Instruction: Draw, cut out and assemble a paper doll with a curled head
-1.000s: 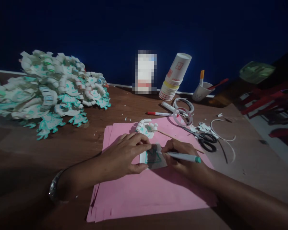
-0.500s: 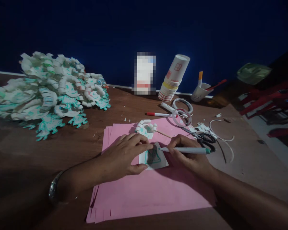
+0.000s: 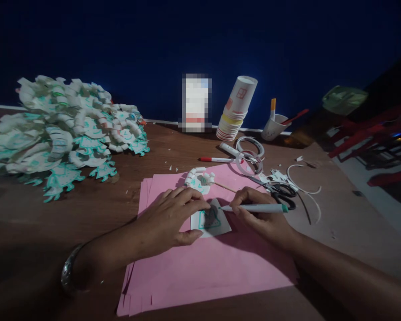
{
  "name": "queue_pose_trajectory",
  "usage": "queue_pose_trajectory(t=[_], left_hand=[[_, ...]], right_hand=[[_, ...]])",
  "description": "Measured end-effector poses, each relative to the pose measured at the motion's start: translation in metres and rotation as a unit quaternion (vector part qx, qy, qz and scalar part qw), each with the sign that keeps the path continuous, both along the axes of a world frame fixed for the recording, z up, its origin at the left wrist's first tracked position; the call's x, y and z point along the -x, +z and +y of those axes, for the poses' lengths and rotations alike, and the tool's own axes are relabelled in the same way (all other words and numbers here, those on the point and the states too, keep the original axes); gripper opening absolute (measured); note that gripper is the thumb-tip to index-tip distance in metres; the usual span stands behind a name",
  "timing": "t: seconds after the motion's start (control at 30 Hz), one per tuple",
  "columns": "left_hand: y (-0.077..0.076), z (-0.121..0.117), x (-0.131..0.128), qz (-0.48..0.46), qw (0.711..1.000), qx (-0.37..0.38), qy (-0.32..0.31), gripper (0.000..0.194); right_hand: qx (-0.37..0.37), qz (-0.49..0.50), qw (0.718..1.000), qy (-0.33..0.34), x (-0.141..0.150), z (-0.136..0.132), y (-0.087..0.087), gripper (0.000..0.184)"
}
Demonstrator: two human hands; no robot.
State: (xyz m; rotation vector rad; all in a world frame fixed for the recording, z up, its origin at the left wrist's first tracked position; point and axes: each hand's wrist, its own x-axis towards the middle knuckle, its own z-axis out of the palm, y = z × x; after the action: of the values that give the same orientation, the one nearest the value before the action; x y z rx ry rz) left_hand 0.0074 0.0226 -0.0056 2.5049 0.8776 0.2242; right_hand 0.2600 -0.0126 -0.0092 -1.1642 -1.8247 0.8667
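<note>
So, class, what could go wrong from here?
The left hand is close to the green drawing and might smear any wet ink. The marker in the right hand could slip off the white paper onto the pink sheets. The leaning cup stack might topple if bumped.

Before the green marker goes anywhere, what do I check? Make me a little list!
1. Green marker gripped in the right hand: ok.
2. Left hand on the white paper: ok.
3. White paper lying on the pink sheets: ok.
4. Pink sheets stacked evenly: not ok, left edges are staggered.
5. Green marker's tip touching the white paper: cannot tell.
6. Scissors off the white paper: ok.
</note>
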Motion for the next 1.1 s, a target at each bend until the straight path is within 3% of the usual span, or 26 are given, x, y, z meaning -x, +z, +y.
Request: queue_pose_trajectory(t=[0.33, 0.57, 0.93, 1.1], left_hand=[[0.002, -0.001, -0.001, 0.006, 1.0, -0.004, -0.001, 0.05], [0.004, -0.002, -0.001, 0.011, 1.0, -0.014, -0.002, 0.052], [0.0, -0.002, 0.003, 0.006, 1.0, -0.014, -0.012, 0.053], [0.001, 0.0, 0.003, 0.001, 1.0, -0.013, -0.016, 0.05]], right_hand=[[0.029, 0.012, 0.996, 0.083, -0.004, -0.003, -0.002, 0.012], [0.011, -0.018, 0.995, 0.097, -0.002, -0.004, 0.002, 0.011], [-0.044, -0.046, 0.995, 0.081, 0.005, -0.015, 0.001, 0.006], [0.056, 0.068, 0.996, -0.004, 0.008, -0.012, -0.001, 0.011]])
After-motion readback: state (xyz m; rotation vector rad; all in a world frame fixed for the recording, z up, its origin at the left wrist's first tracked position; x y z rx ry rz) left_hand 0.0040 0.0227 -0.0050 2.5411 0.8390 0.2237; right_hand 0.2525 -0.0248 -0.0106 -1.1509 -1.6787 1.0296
